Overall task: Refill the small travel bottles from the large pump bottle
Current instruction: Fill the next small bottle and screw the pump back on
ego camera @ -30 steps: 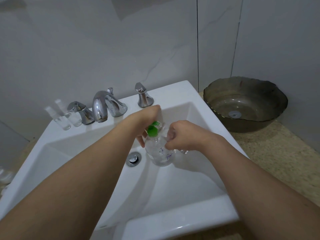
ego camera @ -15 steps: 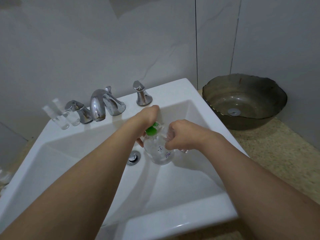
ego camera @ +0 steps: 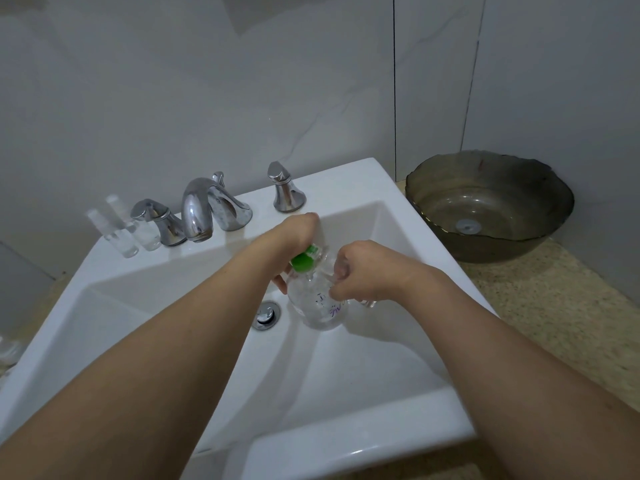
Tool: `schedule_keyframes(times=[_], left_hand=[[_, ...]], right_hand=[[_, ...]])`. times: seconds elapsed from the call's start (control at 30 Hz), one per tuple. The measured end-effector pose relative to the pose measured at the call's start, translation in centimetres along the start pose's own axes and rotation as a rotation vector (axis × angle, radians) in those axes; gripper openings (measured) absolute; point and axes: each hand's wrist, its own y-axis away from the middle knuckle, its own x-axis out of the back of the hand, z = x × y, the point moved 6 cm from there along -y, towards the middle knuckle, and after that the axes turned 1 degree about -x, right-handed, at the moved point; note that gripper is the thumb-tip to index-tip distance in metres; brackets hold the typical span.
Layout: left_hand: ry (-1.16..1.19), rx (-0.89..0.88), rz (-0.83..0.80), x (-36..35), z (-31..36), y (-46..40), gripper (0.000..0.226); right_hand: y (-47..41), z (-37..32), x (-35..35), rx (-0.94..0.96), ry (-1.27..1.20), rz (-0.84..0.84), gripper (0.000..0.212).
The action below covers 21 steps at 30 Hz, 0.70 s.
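Change: both hands stay clamped together, unmoved.
Left grip: on green pump.
Right grip: around clear pump bottle, contents unclear.
Travel bottles: well left, clear.

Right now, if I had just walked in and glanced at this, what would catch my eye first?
Most likely the two bare hands meeting over the white sink: the left hand and right hand grip a clear pump bottle with a bright green top above the basin. Next, the chrome faucet at the back rim, with small clear travel bottles standing to its left. A dark glass bowl sits on the counter to the right.
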Motion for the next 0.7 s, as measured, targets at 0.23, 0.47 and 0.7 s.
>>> schedule_keyframes(times=[0.23,0.47,0.7], left_hand=[[0.094,0.087,-0.178,0.48,0.19,0.78,0.08],[0.046,0.064,-0.137,0.46,0.27,0.69,0.073],[0.001,-0.036,0.045,-0.03,0.37,0.43,0.046]], right_hand=[[0.04,-0.54,0.54,0.054,-0.011,0.067,0.02],[0.02,-0.5,0.44,0.041,-0.027,0.044,0.02],[-0.09,0.09,-0.09,-0.018,0.027,-0.016,0.016]])
